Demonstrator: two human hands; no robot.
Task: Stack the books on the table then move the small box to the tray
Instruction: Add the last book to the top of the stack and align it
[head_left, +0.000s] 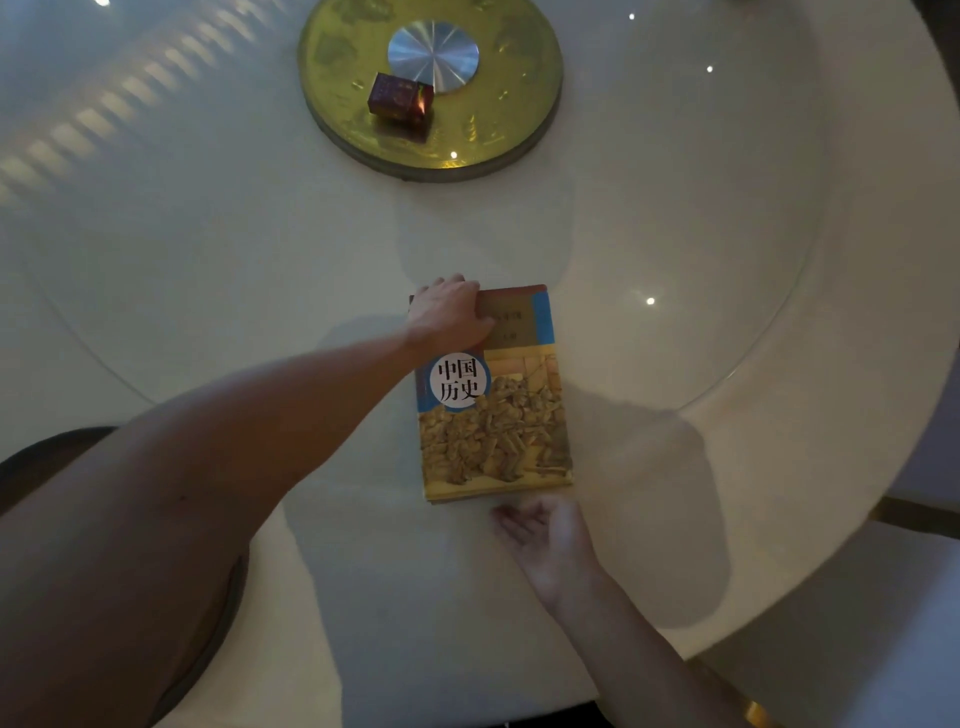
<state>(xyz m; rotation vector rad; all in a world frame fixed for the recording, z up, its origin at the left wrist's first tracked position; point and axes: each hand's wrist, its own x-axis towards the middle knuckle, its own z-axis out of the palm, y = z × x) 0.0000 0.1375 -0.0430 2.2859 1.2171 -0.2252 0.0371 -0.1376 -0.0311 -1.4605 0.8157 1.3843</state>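
Two hands (451, 317) (545, 530) beside glossy rectangular books (498, 415)

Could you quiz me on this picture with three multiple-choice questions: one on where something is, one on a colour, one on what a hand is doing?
1. Where is the small box?
A. On the books
B. On the round tray
C. In the right hand

2. What colour is the tray?
A. Gold
B. Blue
C. Black

3. What is the left hand doing?
A. Holding the small box
B. Hanging off the table
C. Resting on the far end of the books

Answers:
1. B, the box sits on the tray beside its silver centre disc.
2. A, its surface shines gold.
3. C, its palm lies flat on the books, while the right hand lies open near their near edge.
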